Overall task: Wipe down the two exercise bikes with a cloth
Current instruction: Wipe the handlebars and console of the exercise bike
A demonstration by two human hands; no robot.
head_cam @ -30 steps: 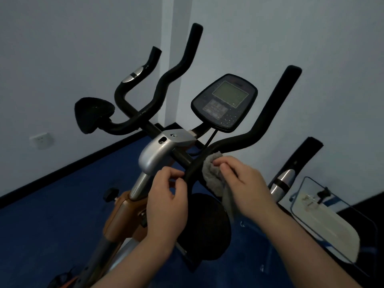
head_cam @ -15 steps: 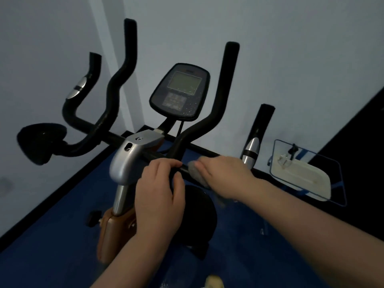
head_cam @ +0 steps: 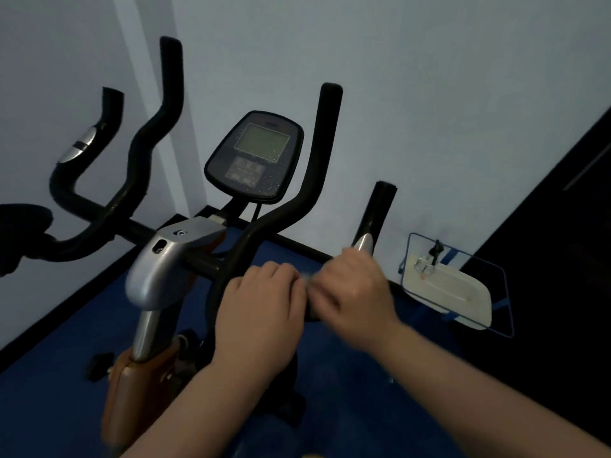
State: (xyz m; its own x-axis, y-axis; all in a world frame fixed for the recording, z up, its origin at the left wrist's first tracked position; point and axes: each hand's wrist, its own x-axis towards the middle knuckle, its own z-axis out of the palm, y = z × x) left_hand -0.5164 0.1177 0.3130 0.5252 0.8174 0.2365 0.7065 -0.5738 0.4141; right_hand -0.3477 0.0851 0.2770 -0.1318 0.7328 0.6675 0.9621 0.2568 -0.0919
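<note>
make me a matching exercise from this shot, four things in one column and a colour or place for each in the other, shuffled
Things:
1. console
2. stem cover
3. left hand
4. floor

Descriptions:
A. blue
B. silver, below the console
C. on the handlebar, beside the right hand
D. black with a greenish screen, between the two tall grips

Pairs: 1-D, 2-B, 3-C, 4-A

Black handlebars [head_cam: 310, 180], silver clamp [head_cam: 165, 262], blue floor [head_cam: 49, 401]
</note>
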